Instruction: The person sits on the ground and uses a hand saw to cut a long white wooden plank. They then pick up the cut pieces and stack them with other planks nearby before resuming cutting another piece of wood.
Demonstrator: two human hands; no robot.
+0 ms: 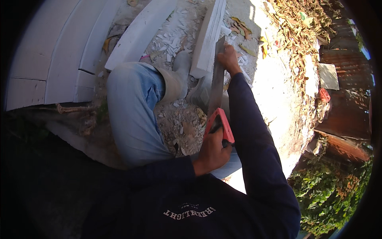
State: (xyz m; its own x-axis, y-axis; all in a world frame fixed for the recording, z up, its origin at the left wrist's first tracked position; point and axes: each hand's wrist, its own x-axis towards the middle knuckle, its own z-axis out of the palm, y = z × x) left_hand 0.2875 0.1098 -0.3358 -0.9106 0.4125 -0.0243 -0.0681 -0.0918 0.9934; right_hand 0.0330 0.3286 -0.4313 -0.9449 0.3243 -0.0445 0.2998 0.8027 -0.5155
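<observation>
A handsaw (217,85) with a red and black handle points away from me, its long metal blade beside a white-coated block or post (205,47). My left hand (213,153) is closed round the saw's handle, near my lap. Farther off, my right hand (229,60) is closed at the blade's far end, its fingers partly hidden. The near end of the white post lies by my boots (181,73), between which the saw passes. Whether the blade touches the post, I cannot tell.
Another white post (139,34) lies to the left, past my bent knee. Pale wide boards (67,47) fill the upper left. White chips (171,42) litter the dusty ground. Dry leaves (302,36), rusty metal sheets (346,107) and green plants (326,199) line the right side.
</observation>
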